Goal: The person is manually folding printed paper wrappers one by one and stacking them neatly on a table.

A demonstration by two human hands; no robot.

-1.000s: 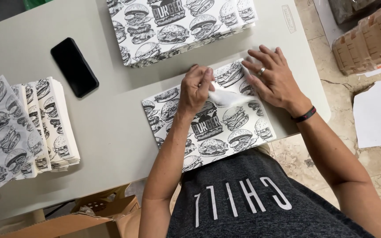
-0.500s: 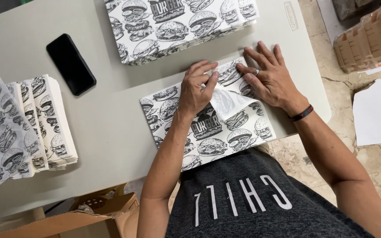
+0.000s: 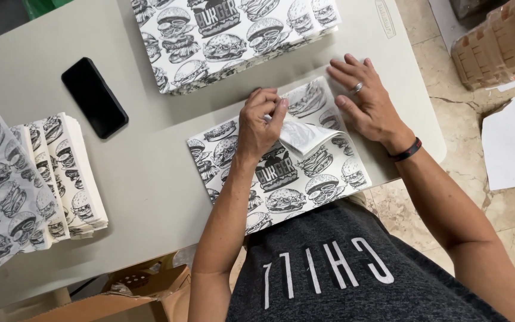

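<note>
A sheet of white paper printed with black burger drawings lies on the grey table in front of me. My left hand pinches its far corner and has it folded back toward me, so the plain white underside shows. My right hand, with a ring and a dark wristband, rests flat with spread fingers on the sheet's far right part, pressing it down.
A stack of the same printed sheets lies at the far side. Folded printed papers are piled at the left. A black phone lies face up between them. A cardboard box stands below the table edge. Stone floor at right.
My left hand has lifted the far corner of the sheet and drawn it back toward me, exposing more white underside. My right hand has stayed flat on the paper.
</note>
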